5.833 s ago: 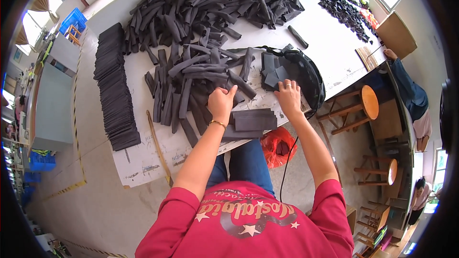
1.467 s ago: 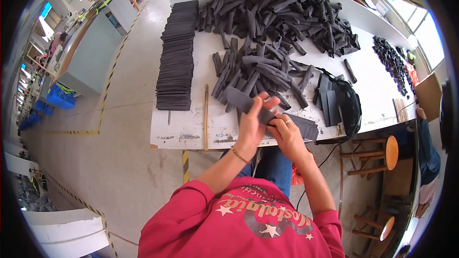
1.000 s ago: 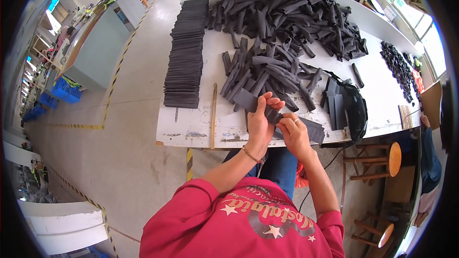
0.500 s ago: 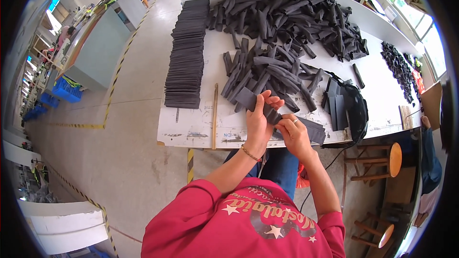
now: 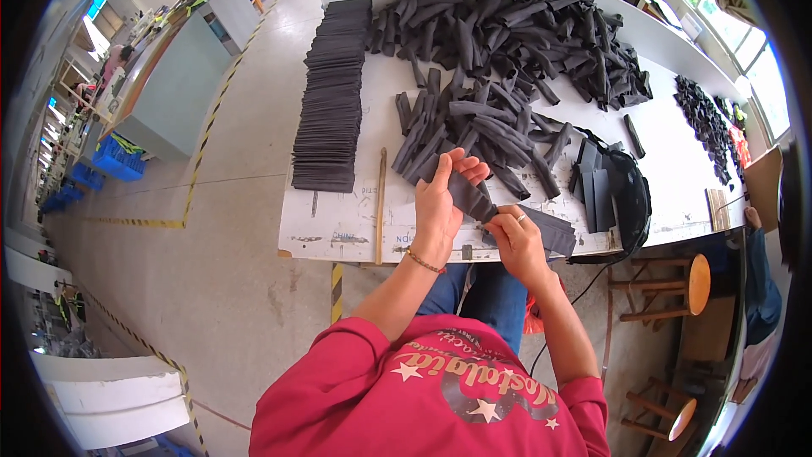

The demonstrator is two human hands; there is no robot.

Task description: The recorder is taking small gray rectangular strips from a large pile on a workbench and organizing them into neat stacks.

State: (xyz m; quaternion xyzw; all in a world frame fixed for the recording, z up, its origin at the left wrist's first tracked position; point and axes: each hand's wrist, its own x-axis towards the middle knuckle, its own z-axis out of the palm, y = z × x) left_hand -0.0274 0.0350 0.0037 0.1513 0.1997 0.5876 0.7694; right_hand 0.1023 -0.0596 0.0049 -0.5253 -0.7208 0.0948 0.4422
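A black fabric strip [image 5: 471, 200] stretches between my two hands just above the table's front edge. My left hand [image 5: 438, 207] holds its far part, with the thumb raised on one side and the fingers curled behind. Thumb and fingertips of my right hand [image 5: 519, 245] pinch the strip's near end. Beside the right hand, several flat black strips [image 5: 554, 231] lie at the table edge. Just beyond the hands is a loose heap of rolled black fabric pieces [image 5: 486, 123].
A long, neat stack of flat black pieces [image 5: 328, 101] lines the table's left side. A wooden stick [image 5: 381, 203] lies nearby. The larger black heap [image 5: 507, 21] fills the back. On the right are a black bag [image 5: 630, 203] and a wooden stool [image 5: 695, 283].
My left hand has shifted slightly left and away from my right hand. More of the strip shows between them; the right hand keeps its pinch.
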